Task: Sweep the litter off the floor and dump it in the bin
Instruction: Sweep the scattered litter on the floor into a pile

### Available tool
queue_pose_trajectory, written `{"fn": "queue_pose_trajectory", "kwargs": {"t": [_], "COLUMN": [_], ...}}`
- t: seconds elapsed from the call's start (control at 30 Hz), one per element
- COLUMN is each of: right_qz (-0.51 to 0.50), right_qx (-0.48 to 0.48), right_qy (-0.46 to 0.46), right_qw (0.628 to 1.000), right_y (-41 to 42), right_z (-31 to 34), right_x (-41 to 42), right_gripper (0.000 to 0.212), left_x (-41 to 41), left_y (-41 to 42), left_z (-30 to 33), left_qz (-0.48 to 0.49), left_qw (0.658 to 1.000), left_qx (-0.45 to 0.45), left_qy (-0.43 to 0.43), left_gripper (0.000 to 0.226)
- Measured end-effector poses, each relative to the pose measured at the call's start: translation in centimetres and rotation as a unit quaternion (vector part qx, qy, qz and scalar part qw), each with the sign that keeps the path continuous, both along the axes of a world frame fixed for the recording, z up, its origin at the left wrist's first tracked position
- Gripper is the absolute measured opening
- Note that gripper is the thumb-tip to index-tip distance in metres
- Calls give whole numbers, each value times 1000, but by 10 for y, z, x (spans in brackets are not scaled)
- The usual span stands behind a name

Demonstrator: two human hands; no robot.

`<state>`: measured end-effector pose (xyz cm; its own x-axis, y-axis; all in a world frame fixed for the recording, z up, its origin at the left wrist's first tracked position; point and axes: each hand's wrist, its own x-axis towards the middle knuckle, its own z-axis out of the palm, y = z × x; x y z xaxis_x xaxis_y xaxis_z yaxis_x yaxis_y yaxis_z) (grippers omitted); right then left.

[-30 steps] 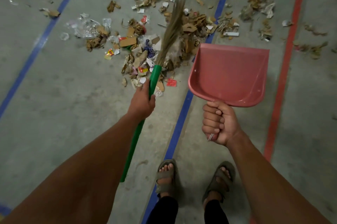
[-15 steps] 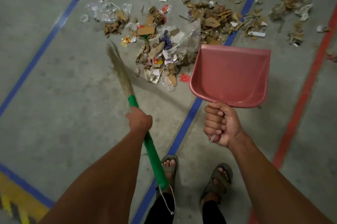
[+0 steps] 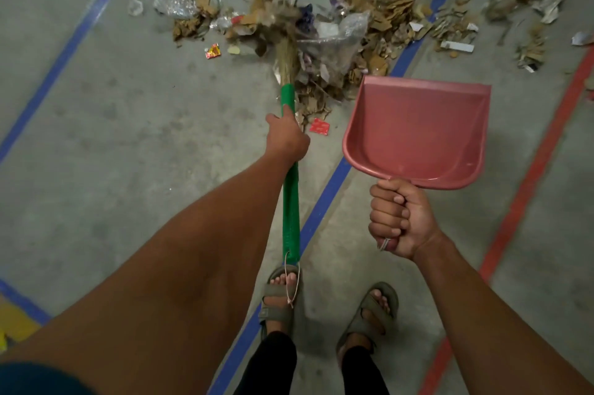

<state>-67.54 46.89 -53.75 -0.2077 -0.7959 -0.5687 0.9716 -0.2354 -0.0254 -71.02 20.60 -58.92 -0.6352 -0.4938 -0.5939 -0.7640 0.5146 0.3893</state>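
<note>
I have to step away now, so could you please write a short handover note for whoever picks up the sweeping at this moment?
Left hand grips the green handle of the broom; its bristles, blurred, are in the litter pile.
Right hand grips the handle of the pink dustpan, held up off the floor with nothing in it.
Done: nothing collected yet; litter lies scattered over the floor, across the blue line and out toward the red line.
Left: sweep the litter together, set the dustpan down, brush it in, dump it. No bin is in view.
</note>
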Motion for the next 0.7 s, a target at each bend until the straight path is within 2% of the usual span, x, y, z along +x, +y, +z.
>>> {"fn": "queue_pose_trajectory", "kwargs": {"t": [0.1, 0.27, 0.37, 0.53, 0.7], "right_qz": [-8, -16, -13, -9, 1], "right_qx": [15, 23, 30, 13, -6], "right_qy": [3, 14, 24, 35, 40], "right_qw": [1000, 999, 999, 999, 999], "right_y": [0, -2, 0, 8, 19], "right_z": [7, 22, 32, 45, 57], "right_x": [-5, -16, -20, -22, -21], "right_gripper": [40, 41, 41, 41, 43], "left_x": [-5, 6, 15, 25, 52], "left_y": [1, 13, 18, 24, 34], "left_z": [9, 26, 32, 44, 55], "left_qz": [-10, -54, -54, 19, 118], "left_qw": [1000, 990, 986, 991, 991], "left_qx": [-19, -131, -160, -131, -55], "left_qy": [6, 0, 3, -11, 12], "left_gripper": [65, 85, 85, 95, 85]}}
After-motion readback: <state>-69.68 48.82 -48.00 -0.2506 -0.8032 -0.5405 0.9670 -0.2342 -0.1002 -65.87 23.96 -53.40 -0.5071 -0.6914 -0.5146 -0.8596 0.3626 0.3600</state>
